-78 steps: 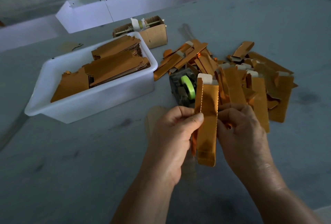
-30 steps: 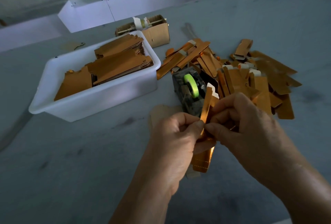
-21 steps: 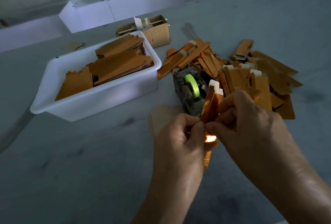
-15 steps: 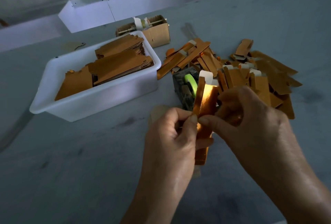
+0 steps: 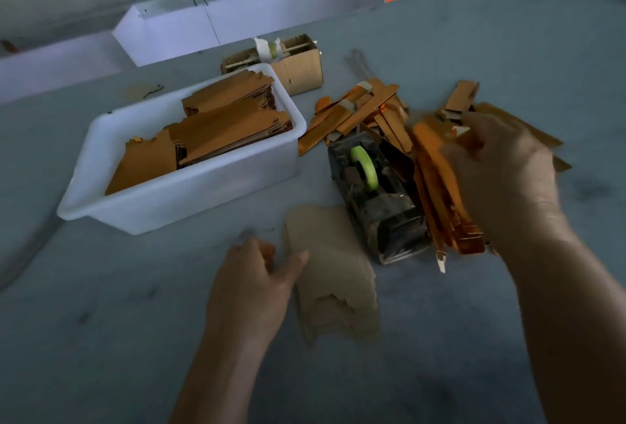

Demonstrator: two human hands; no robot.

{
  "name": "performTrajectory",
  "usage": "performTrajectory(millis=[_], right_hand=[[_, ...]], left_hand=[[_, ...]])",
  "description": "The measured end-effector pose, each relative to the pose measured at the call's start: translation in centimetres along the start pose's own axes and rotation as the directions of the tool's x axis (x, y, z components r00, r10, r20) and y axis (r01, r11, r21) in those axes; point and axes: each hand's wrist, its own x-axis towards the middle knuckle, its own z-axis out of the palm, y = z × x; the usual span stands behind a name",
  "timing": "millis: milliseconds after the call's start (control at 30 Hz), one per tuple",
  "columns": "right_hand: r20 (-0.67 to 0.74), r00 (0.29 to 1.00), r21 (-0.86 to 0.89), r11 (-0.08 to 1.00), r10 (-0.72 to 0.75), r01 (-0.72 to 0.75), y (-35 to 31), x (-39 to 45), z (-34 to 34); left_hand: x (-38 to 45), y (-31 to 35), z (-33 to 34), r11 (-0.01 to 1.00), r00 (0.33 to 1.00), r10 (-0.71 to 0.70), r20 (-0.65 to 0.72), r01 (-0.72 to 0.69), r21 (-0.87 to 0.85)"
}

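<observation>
Where right hand reaches, orange strips gleam.

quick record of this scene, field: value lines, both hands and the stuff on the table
left hand: beside the beige sheet, thumb at its edge; grip unclear
right hand: over the gold strip pile, blurred; grip unclear
tape dispenser: between sheet and pile, green roll in it
white tub: left of the dispenser, holds stacked gold blanks
cardboard box: behind the tub
</observation>
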Motion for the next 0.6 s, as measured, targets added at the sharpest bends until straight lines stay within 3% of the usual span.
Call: performTrajectory(millis=[67, 200, 433, 533, 600], right_hand=[[-0.074, 0.997, -0.045, 0.999, 0.017, -0.021, -0.4, -0.2, 0.4], [-0.167, 0.974, 0.033, 0.986, -0.154, 0.162, -1.1, -3.0, 0.8], [-0.109, 0.970, 0.215, 0.948, -0.216, 0.235, -1.2, -5.9, 0.3], [-0.002, 0.964, 0.231, 0.937, -0.267, 0.260, -1.2, -7.5, -0.2], [0.222, 0.933, 0.137, 0.957, -0.282, 0.256, -1.4, -9.2, 0.3]], left_hand=[[0.2, 0.1, 0.7, 0.999, 0.999, -0.008, 0.032, 0.009, -0.035], [0.9, 0.6, 1.5, 0.987, 0.999, -0.021, 0.040, 0.027, -0.159], [1.6, 0.0, 1.3, 0.947, 0.995, -0.077, 0.070, 0.095, -0.308], [1.8, -0.1, 1.3, 0.953, 0.989, -0.087, 0.116, 0.117, -0.280], [1.9, -0.1, 1.3, 0.967, 0.988, -0.068, 0.141, 0.100, -0.234]])
